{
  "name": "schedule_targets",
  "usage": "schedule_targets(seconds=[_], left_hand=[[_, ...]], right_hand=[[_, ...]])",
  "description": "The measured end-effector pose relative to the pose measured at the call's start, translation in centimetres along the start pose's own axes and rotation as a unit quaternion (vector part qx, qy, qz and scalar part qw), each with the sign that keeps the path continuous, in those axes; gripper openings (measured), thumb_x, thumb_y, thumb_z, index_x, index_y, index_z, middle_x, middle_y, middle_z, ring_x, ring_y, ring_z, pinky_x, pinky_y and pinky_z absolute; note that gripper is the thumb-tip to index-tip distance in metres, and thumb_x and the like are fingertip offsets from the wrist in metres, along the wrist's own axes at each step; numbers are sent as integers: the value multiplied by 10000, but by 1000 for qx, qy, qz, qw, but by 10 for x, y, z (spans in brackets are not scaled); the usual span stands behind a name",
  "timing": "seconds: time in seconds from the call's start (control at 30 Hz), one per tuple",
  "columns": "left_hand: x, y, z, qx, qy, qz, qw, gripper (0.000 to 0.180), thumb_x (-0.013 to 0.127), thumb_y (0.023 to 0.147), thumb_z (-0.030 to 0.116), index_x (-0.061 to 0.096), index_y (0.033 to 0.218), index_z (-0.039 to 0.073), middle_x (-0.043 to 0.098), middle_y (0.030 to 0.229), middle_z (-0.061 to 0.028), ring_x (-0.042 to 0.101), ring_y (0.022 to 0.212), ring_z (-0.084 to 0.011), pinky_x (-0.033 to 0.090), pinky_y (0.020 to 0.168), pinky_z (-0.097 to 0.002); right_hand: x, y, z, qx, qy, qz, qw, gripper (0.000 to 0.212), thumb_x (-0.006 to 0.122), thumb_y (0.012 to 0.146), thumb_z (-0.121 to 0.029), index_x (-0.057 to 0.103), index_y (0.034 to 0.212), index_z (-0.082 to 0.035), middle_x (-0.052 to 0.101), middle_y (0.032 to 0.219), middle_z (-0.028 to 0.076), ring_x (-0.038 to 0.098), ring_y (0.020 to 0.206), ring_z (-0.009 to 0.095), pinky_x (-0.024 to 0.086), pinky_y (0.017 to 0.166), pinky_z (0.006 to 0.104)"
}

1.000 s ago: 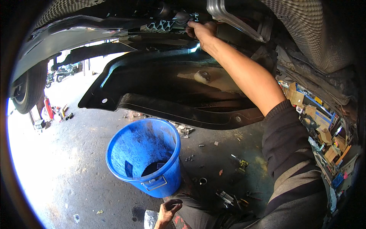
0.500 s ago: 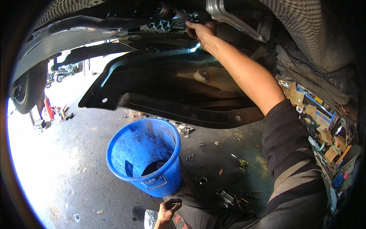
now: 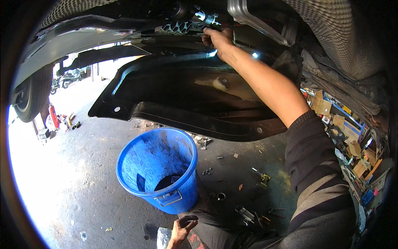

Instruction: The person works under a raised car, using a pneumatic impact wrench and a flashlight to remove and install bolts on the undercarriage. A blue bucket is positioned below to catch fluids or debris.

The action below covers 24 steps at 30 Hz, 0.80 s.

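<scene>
My right hand (image 3: 218,40) is raised to the underside of a vehicle, its thumb and fingers closed. What they grip, if anything, is hidden behind the hand. Just beyond the fingertips sits a shiny, lit metal part (image 3: 204,17), beside a grey ribbed bracket (image 3: 174,28). Below the hand hangs a large black undercover panel (image 3: 166,89) with holes along its edge. Low in the view, my left hand (image 3: 181,230) is closed around something dark that I cannot make out, near the blue bucket (image 3: 155,166).
A yellow-green power tool (image 3: 264,178) and several hand tools (image 3: 248,215) lie on the stained floor (image 3: 74,174). Cardboard boxes (image 3: 350,128) crowd the right side. A wheel (image 3: 31,97) hangs at left, near a red fire extinguisher (image 3: 54,116). A metal bracket (image 3: 257,25) juts down overhead.
My right hand has shifted slightly down, and the metal part beyond it now shows more brightly. A bright light spot has appeared beside my right forearm. My left hand stays in place.
</scene>
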State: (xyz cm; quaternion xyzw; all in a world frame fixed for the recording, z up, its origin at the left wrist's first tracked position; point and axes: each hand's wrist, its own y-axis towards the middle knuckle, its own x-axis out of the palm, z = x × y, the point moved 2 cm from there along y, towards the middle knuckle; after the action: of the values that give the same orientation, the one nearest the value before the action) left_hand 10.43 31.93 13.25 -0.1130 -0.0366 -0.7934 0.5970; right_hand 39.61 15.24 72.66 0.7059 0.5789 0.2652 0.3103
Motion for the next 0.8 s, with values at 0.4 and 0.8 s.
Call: schedule_targets(seconds=[0.4, 0.8], left_hand=[[-3, 2, -7, 7, 5, -11, 1000, 240, 735, 963, 112, 720, 1151, -38, 741, 1107, -97, 707, 995, -181, 561, 921, -309], [-2, 4, -4, 35, 74, -7, 997, 230, 730, 966, 101, 725, 1146, -42, 748, 1107, -106, 706, 991, -174, 565, 916, -310]], right_hand=[[3, -10, 10, 84, 56, -19, 995, 115, 719, 941, -81, 673, 947, 24, 737, 873, 148, 690, 676, 196, 541, 534, 301], [-10, -7, -28, 115, -225, -138, 958, 120, 660, 874, -115, 670, 941, -16, 728, 800, 115, 577, 551, 132, 403, 472, 276]])
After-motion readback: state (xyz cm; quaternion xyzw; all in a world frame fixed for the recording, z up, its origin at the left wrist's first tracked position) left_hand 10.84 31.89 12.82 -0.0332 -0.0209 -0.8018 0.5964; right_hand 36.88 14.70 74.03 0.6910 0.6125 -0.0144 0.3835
